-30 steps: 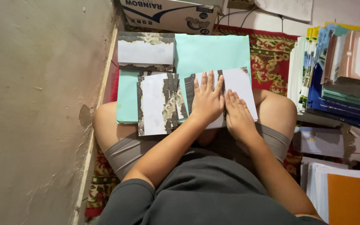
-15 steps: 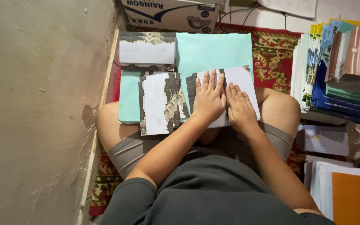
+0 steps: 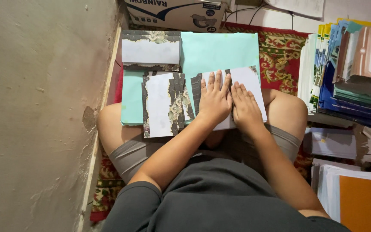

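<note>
The left hand [image 3: 214, 99] lies flat, palm down, fingers spread only a little and pointing away from the body, gripping nothing; it presses on a white rectangular paper sheet with a torn-looking dark patterned edge [image 3: 249, 86]. The right hand [image 3: 245, 109] lies flat in the same way, touching the left along the forefinger side, its fingers close together and also holding nothing, only bearing down on the same sheet.

In the head view, the one view here, that sheet sits directly under both palms, on the person's lap, over a large pale turquoise sheet of card [image 3: 220, 49] that stretches away beyond the fingertips. The white sheet's long axis runs away from the body, in line with the fingers; its far edge shows past the fingertips and its right edge shows just outside the right hand. Both hands are equally on it, the right one nearer the bare corner.

Just to the outer side of the left hand lies a fanned pile of similar white sheets with dark patterned borders [image 3: 164, 105], near but not touching it. Beyond that pile, further from the body, rests a neat stack of the same sheets [image 3: 150, 50]. Well outside the right hand stand stacks of coloured folders and paper [image 3: 353, 73], and an orange sheet [image 3: 363, 202] lies near the right elbow.
</note>
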